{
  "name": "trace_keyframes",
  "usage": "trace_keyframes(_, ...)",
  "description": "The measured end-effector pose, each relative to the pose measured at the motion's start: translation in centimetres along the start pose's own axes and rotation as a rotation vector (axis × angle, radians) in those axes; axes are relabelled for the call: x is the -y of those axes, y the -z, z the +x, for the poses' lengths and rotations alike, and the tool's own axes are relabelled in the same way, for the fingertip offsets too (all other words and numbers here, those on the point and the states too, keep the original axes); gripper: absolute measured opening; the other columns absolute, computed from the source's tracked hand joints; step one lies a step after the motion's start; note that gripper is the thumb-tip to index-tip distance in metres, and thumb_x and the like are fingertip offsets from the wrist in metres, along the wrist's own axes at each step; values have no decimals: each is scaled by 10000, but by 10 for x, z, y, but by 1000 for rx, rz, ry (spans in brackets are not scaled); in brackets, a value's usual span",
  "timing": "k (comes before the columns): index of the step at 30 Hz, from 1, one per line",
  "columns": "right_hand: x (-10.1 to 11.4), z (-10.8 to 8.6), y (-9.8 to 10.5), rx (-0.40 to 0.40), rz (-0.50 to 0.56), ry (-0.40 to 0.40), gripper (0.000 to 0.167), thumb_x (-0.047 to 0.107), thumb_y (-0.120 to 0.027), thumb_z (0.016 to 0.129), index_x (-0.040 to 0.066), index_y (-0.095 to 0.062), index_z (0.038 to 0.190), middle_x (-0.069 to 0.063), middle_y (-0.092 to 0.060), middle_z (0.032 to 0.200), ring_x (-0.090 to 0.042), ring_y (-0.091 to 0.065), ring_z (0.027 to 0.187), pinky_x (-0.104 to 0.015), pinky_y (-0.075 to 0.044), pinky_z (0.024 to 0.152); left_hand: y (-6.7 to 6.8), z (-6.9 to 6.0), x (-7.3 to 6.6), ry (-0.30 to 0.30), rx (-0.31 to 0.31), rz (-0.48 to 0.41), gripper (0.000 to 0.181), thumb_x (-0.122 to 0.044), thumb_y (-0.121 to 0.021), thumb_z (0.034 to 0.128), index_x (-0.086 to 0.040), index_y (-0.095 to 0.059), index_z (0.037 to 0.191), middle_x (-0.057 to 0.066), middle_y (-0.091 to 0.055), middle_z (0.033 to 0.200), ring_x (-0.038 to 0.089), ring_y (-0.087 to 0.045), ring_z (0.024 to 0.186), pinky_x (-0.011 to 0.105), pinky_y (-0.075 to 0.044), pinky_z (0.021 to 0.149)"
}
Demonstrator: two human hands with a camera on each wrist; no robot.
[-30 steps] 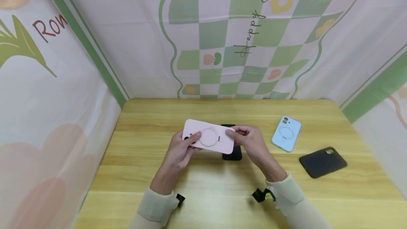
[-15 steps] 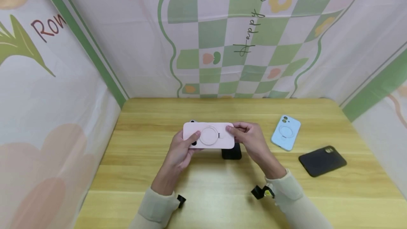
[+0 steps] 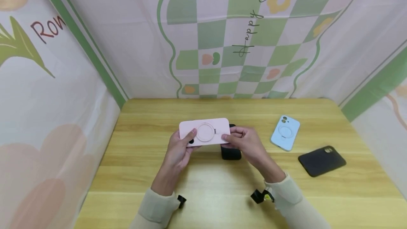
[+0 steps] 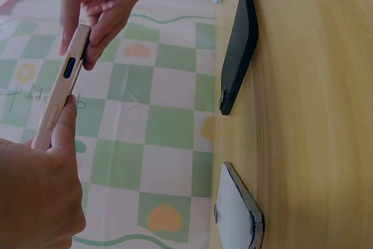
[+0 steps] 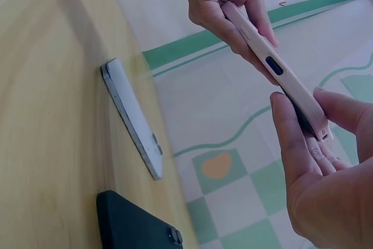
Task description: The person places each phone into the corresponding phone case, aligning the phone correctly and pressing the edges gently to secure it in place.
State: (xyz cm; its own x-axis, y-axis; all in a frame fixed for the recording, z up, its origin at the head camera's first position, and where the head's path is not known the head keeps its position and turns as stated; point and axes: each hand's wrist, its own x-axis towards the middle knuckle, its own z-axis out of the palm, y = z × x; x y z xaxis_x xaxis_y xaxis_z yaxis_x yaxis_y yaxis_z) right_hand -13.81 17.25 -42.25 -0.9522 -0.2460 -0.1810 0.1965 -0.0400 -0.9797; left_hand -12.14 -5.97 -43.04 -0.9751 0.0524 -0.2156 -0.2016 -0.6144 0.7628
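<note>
A pink phone case [image 3: 220, 124] with a ring on its back is held level above the table, its back facing up. My left hand [image 3: 176, 151] grips its left end, thumb on the back beside the ring. At the right end, my right hand [image 3: 249, 144] pinches it between thumb and fingers. In the right wrist view, a dark layer shows along the underside of the pink case [image 5: 297, 83]; whether it is a phone inside cannot be told. Beneath lies a black phone-shaped item [image 3: 231, 153], partly covered. A white phone [image 4: 236, 217] also lies on the table.
A light blue phone case [image 3: 285, 133] with a ring lies right of the hands. Nearer the right edge is a black phone case [image 3: 322, 162]. The wooden table [image 3: 140, 172] meets a patterned cloth [image 3: 210, 34] at the back.
The pink case has turned so its right end is farther from me, and has shifted slightly left. My right thumb has moved down to its near right corner. Both hands keep hold.
</note>
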Motion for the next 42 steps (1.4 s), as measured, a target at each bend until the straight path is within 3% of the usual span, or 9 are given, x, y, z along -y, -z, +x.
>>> trace_keyframes(12, -5, -2, 1, 68, 36, -40, 297, -3, -677, 1020, -203, -617, 1232, -168, -784, 1048, -230, -793, 924, -379, -648, 878, 0, 0, 2, -17, -10, 9, 445, 60, -526, 1066, 152, -390, 1480, 331, -509, 1458, 394, -629, 1297, 470, -590, 991)
trace_keyframes(24, -8, -3, 1, 74, 107, -14, 207, -72, -662, 1004, -191, -624, 1170, -147, -800, 998, -230, -797, 898, -377, -649, 869, -1, 0, 0, -1, 0, 2, 472, 32, -533, 1075, 138, -371, 1505, 329, -488, 1496, 438, -552, 1378, 476, -576, 1018)
trace_keyframes(31, -11, -2, -4, 62, 184, 24, 124, -93, -653, 1000, -154, -656, 1108, -136, -798, 984, -234, -793, 911, -366, -650, 861, -3, 0, -2, 3, -19, -5, 478, 4, -555, 1078, 122, -389, 1511, 326, -505, 1482, 407, -587, 1349, 440, -585, 1016)
trace_keyframes(37, -13, -3, -11, 42, 261, 45, 93, -103, -648, 999, -42, -714, 1022, -129, -799, 968, -244, -794, 920, -364, -647, 873, -7, 3, -2, -12, -53, -80, 498, 33, -560, 1067, 107, -386, 1528, 308, -506, 1496, 391, -557, 1386, 414, -578, 1038)
trace_keyframes(42, -15, -5, -17, 28, 324, 51, 114, -94, -633, 1011, -45, -706, 1084, -141, -799, 1007, -241, -792, 956, -348, -635, 910, -12, 1, 3, -26, -84, -117, 506, 85, -600, 1025, 96, -430, 1501, 301, -553, 1464, 391, -616, 1332, 374, -596, 1009)
